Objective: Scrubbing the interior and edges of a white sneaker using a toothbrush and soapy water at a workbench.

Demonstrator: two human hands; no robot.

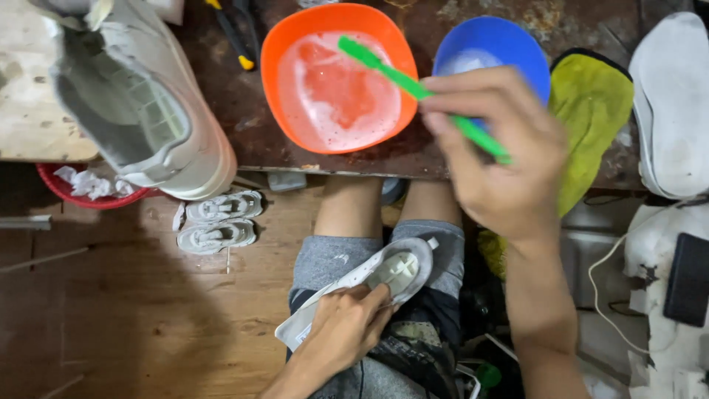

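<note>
Head view showed the right hand [496, 159] gripping a green brush [413, 85], its long axis slanting up-left over the orange bowl [281, 66] on the tabletop [244, 140]. Nearer the body, the left hand [347, 325] clasped a white shoe [369, 277] on the lap, apparently sole-up.

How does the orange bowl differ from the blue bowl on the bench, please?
The orange bowl shows whole and holds soapy, foamy water; the blue bowl is partly hidden behind the right hand, with only a pale patch showing inside. The green brush held by that hand has its end over the orange bowl, not the blue bowl. Both are plastic-looking bowls side by side on the worn bench.
</note>
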